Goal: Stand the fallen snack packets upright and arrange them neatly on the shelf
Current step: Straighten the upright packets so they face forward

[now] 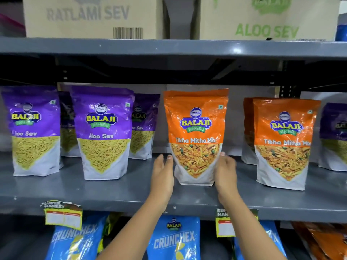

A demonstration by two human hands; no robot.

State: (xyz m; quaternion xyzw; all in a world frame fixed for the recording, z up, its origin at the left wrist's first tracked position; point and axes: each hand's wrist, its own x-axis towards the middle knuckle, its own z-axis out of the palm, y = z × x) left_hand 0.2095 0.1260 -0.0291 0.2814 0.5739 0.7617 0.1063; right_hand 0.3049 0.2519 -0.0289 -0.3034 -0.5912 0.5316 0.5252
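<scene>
An orange Tikha Mitha Mix packet (195, 136) stands upright at the middle of the grey shelf (120, 186). My left hand (163, 173) is at its lower left edge, fingers straight and palm turned toward the packet. My right hand (225, 170) presses on its lower right edge, with the fingers hidden behind the packet. A second orange packet (283, 143) stands to the right with another behind it. Two purple Aloo Sev packets (35, 130) (103, 132) stand in front at the left, and more stand behind them.
Another purple packet (336, 136) stands at the far right. The shelf above (169, 47) carries cardboard cartons (92, 15). Blue Crunchex bags (174, 239) fill the shelf below, under price tags (62, 214) on the shelf lip.
</scene>
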